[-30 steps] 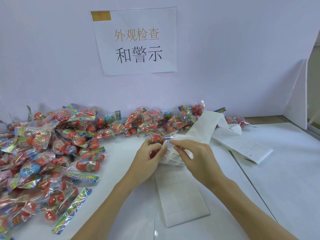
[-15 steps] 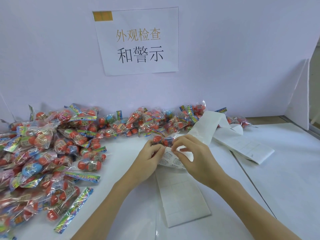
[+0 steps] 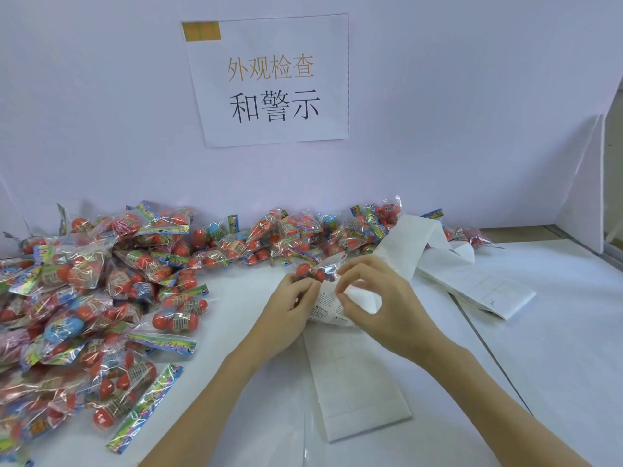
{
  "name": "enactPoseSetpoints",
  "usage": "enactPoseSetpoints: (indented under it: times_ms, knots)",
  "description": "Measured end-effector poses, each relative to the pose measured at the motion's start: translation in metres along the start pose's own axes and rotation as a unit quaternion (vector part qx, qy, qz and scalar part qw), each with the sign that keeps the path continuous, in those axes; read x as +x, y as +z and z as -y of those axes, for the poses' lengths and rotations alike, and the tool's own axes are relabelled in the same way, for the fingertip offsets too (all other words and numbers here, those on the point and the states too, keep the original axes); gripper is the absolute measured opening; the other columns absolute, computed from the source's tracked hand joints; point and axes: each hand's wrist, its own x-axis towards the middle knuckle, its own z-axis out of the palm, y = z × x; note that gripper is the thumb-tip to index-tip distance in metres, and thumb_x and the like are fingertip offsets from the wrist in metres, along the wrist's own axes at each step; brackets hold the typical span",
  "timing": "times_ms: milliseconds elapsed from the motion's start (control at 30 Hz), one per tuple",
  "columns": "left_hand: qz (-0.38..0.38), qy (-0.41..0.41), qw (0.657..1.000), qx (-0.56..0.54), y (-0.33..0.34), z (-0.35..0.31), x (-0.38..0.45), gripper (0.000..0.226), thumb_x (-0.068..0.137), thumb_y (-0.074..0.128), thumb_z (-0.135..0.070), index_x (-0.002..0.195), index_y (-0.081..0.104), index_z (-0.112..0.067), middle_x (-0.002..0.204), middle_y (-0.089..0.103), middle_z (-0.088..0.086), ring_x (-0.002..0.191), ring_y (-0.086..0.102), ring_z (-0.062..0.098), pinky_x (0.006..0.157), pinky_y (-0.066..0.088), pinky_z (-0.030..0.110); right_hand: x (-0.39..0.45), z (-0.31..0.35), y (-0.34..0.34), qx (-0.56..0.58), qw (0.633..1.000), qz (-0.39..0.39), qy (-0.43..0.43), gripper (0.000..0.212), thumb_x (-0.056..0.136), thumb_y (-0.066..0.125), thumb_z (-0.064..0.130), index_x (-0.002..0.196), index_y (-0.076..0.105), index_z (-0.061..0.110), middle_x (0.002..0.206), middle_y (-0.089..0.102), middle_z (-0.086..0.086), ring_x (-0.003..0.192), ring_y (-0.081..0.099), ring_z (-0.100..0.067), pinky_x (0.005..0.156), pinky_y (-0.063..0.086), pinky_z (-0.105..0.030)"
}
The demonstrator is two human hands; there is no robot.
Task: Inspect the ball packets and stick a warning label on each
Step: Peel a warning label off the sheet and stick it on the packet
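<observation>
A clear packet of red balls [image 3: 312,271] sits at the table's middle, held in my left hand [image 3: 290,311], whose fingers curl round it. My right hand [image 3: 381,305] pinches a white warning label at the bent part of the label strip [image 3: 328,306], right beside the packet. Printed warning text shows on the strip between my two hands. The strip's used backing [image 3: 357,382] runs toward me, its unused part [image 3: 408,244] goes back over the pile.
A large heap of ball packets [image 3: 101,291] covers the left side and runs along the back wall [image 3: 303,237]. Folded label sheets [image 3: 478,288] lie at right. A paper sign [image 3: 269,79] hangs on the wall. A white board [image 3: 580,203] leans at far right.
My hands have stayed over the strip and packet; the right fingers have shifted slightly along the label edge. The view has drifted a little.
</observation>
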Motion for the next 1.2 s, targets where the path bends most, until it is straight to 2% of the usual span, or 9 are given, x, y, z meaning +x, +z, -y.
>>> enactPoseSetpoints:
  times_ms: [100,200,333,433,500,733,833,1000,1200]
  knots:
    - [-0.074,-0.018,0.995,-0.061,-0.002,-0.001,0.003,0.027,0.109,0.052,-0.023,0.099,0.076,-0.018,0.107,0.061,0.005,0.089,0.061,0.014,0.075,0.049,0.015,0.003,-0.002,-0.004,0.071,0.992,-0.078,0.068,0.016,0.096,0.07,0.007,0.098,0.068,0.023,0.098,0.069,0.013,0.096,0.069,-0.013,0.086,0.057,-0.026]
    - [-0.142,-0.003,0.977,-0.16,-0.012,-0.003,0.003,0.016,0.104,0.061,-0.018,0.101,0.076,-0.021,0.106,0.074,0.004,0.093,0.071,0.013,0.073,0.054,0.022,0.007,-0.006,-0.009,0.113,0.977,-0.128,0.127,0.019,0.098,0.067,0.009,0.097,0.065,0.028,0.091,0.071,0.014,0.085,0.069,-0.012,0.077,0.057,-0.025]
    - [-0.159,0.006,0.962,-0.221,-0.022,-0.005,0.002,0.024,0.096,0.069,-0.003,0.099,0.076,-0.026,0.1,0.076,0.001,0.095,0.073,0.024,0.069,0.056,0.024,0.011,-0.007,-0.014,0.143,0.964,-0.161,0.157,0.018,0.099,0.065,0.007,0.096,0.066,0.024,0.086,0.069,0.004,0.077,0.064,-0.011,0.071,0.058,-0.035]
    - [-0.147,0.012,0.958,-0.246,-0.019,-0.006,0.002,0.03,0.096,0.066,0.003,0.1,0.076,-0.024,0.104,0.074,0.004,0.095,0.073,0.028,0.071,0.059,0.028,0.012,-0.004,-0.016,0.183,0.955,-0.16,0.167,0.02,0.099,0.063,0.002,0.097,0.068,0.021,0.085,0.068,-0.006,0.072,0.061,-0.009,0.064,0.053,-0.021]
    - [-0.129,0.019,0.958,-0.254,-0.016,-0.009,0.001,0.032,0.097,0.063,0.005,0.101,0.077,-0.023,0.104,0.073,0.003,0.092,0.074,0.026,0.076,0.063,0.033,0.011,-0.002,-0.015,0.202,0.954,-0.141,0.172,0.02,0.099,0.062,0.0,0.099,0.071,0.019,0.084,0.067,-0.005,0.071,0.06,-0.009,0.064,0.051,-0.016]
    - [-0.082,0.031,0.969,-0.232,-0.007,-0.018,-0.003,0.032,0.092,0.069,0.007,0.109,0.076,-0.019,0.105,0.076,-0.003,0.089,0.075,0.018,0.081,0.065,0.039,0.009,0.003,-0.006,0.265,0.943,-0.078,0.187,0.022,0.098,0.067,0.002,0.108,0.075,0.021,0.081,0.069,0.002,0.078,0.069,-0.017,0.072,0.057,-0.024]
    - [-0.07,0.028,0.973,-0.219,-0.007,-0.019,-0.003,0.035,0.089,0.074,0.004,0.111,0.076,-0.024,0.111,0.074,-0.006,0.092,0.075,0.018,0.08,0.064,0.034,0.009,0.003,-0.004,0.282,0.938,-0.073,0.186,0.023,0.097,0.07,0.003,0.112,0.073,0.019,0.081,0.072,-0.002,0.08,0.072,-0.022,0.073,0.059,-0.026]
    - [-0.04,0.04,0.978,-0.202,-0.005,-0.02,-0.005,0.037,0.09,0.075,-0.001,0.112,0.075,-0.031,0.11,0.074,-0.008,0.095,0.074,0.02,0.082,0.061,0.029,0.007,0.003,-0.001,0.255,0.944,-0.073,0.196,0.023,0.093,0.075,0.008,0.112,0.072,0.021,0.08,0.075,-0.003,0.078,0.072,-0.017,0.071,0.058,-0.023]
    - [-0.007,0.042,0.98,-0.195,-0.004,-0.021,-0.006,0.036,0.087,0.079,-0.01,0.115,0.074,-0.033,0.113,0.074,-0.008,0.102,0.074,0.025,0.096,0.06,0.042,0.007,-0.001,0.001,0.245,0.941,-0.087,0.217,0.021,0.092,0.078,0.012,0.11,0.073,0.022,0.079,0.077,-0.001,0.074,0.07,-0.012,0.071,0.058,-0.022]
